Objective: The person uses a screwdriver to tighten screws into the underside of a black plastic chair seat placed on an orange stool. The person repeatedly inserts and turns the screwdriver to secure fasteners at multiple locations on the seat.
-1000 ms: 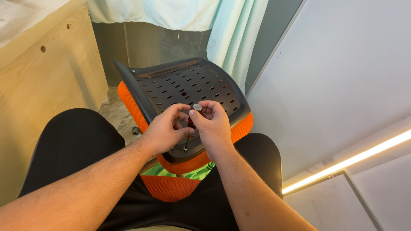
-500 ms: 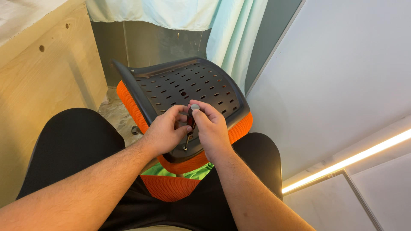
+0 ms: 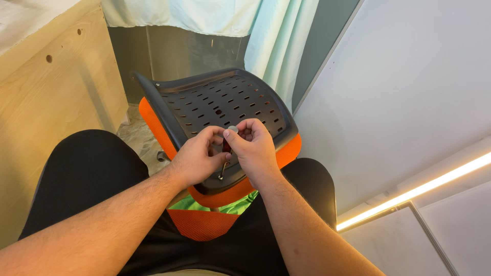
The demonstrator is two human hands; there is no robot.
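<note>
A black perforated plastic chair shell (image 3: pixel 220 105) with orange mesh padding (image 3: pixel 204 222) rests between my knees, tilted toward me. My left hand (image 3: pixel 197 158) and my right hand (image 3: pixel 253 148) meet over its near edge. Together they hold a small screwdriver (image 3: pixel 225 163) upright, its thin shaft pointing down at the shell. A round grey cap (image 3: pixel 233 129) at the top sits pinched in my right fingertips. My left fingers curl around the red handle below it.
A light wooden cabinet (image 3: pixel 56 87) stands at the left. Pale green curtains (image 3: pixel 271 41) hang behind the chair shell. A white wall panel (image 3: pixel 409 92) with a glowing light strip (image 3: pixel 424 189) fills the right side. My black-trousered legs (image 3: pixel 87 174) flank the shell.
Both hands stay on the screwdriver over the shell. The right fingertips have shifted slightly on the grey cap. The shell has not moved.
</note>
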